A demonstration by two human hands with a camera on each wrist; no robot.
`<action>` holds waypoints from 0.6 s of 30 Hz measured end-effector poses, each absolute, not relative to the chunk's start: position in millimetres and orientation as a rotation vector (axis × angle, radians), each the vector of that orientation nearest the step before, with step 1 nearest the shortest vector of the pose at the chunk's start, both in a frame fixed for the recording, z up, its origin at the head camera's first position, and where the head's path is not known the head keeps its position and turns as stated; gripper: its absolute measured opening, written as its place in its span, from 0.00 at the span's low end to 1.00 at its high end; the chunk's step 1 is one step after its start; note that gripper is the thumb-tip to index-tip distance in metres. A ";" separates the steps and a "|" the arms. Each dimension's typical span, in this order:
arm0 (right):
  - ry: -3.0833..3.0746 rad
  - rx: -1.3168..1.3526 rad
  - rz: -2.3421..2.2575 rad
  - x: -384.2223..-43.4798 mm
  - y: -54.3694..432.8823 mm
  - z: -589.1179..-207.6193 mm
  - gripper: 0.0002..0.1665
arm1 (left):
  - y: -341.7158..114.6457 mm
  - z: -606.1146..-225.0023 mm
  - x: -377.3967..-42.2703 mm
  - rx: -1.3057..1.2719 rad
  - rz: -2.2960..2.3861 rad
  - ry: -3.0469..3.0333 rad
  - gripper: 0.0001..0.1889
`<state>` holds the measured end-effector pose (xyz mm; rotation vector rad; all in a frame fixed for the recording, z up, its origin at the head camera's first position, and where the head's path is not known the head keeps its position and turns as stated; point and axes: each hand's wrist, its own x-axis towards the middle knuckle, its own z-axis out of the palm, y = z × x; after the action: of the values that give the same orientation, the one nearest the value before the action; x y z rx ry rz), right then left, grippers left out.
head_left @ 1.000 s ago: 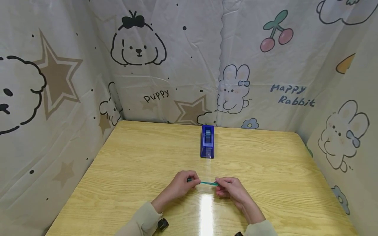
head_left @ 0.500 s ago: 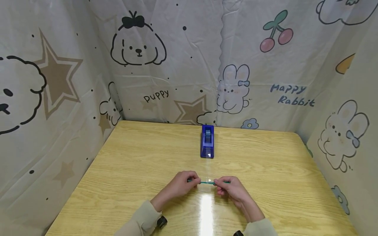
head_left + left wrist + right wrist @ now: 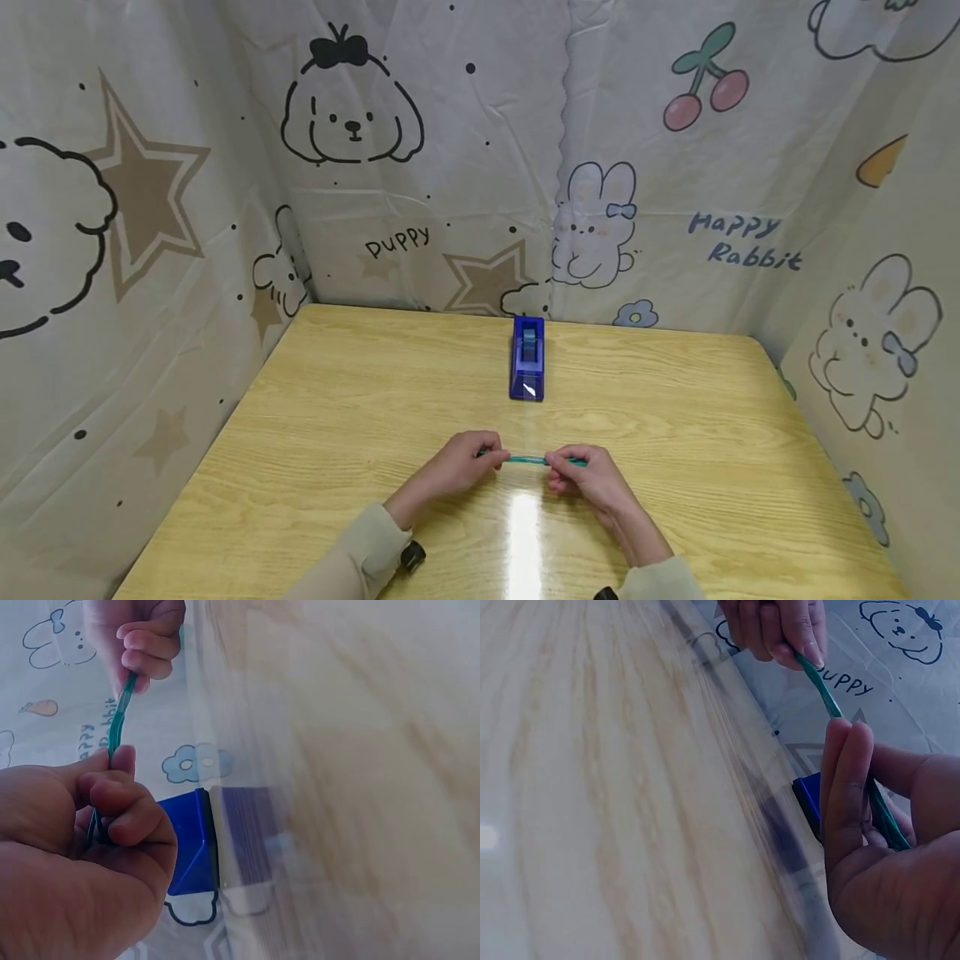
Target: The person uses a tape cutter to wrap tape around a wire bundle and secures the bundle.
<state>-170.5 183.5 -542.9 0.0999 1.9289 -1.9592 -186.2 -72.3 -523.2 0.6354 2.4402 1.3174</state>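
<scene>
Between my two hands a thin green cord is stretched level above the table. My left hand pinches one end between thumb and fingers, and in the left wrist view the left hand has a dark loop of the cord inside its curled fingers. The other side of the cord is pinched by my right hand, with a green end sticking out past its fingers. Behind the cord stands a blue tape dispenser. A faint clear strip of tape runs from its front towards the cord; whether it touches is hard to tell.
The wood-grain table has a bright light reflection in front of the hands. Printed cloth curtains hang behind it and along both sides.
My right hand first shifted slightly left along the cord, leaving more green showing past its fingers. Both hands and the cord are now marginally higher in the view. The dispenser stays in place.
</scene>
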 end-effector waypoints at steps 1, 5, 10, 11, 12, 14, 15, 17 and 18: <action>1.932 0.103 -1.947 -170.6 183.8 -542.5 0.17 | -71.5 -523.1 -185.9 0.639 1.323 2.452 0.15; 1.920 0.091 -1.910 -170.6 184.6 -539.2 0.24 | -69.9 -523.0 -185.0 0.651 1.325 2.480 0.15; 1.887 0.051 -1.869 -170.9 185.3 -538.1 0.27 | -69.0 -521.8 -184.2 0.650 1.317 2.490 0.15; 1.887 0.048 -1.861 -170.9 185.3 -538.4 0.26 | -68.9 -521.8 -184.0 0.643 1.313 2.491 0.15; 1.888 0.046 -1.859 -171.2 185.2 -539.1 0.25 | -68.8 -521.7 -183.7 0.633 1.309 2.492 0.15; 1.895 0.051 -1.859 -171.8 184.8 -540.2 0.23 | -69.0 -521.4 -183.5 0.616 1.300 2.492 0.15; 1.897 0.051 -1.865 -172.1 184.6 -540.6 0.21 | -69.1 -521.4 -183.5 0.606 1.296 2.490 0.15; 1.904 0.058 -1.882 -172.8 184.2 -541.1 0.19 | -69.7 -521.3 -184.0 0.573 1.286 2.493 0.15; 1.909 0.061 -1.889 -173.1 184.0 -541.2 0.18 | -70.1 -521.0 -184.5 0.554 1.284 2.496 0.16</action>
<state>-173.1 184.0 -541.2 0.0613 1.9095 -1.8891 -184.5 -70.1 -521.0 0.5537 2.4959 1.2838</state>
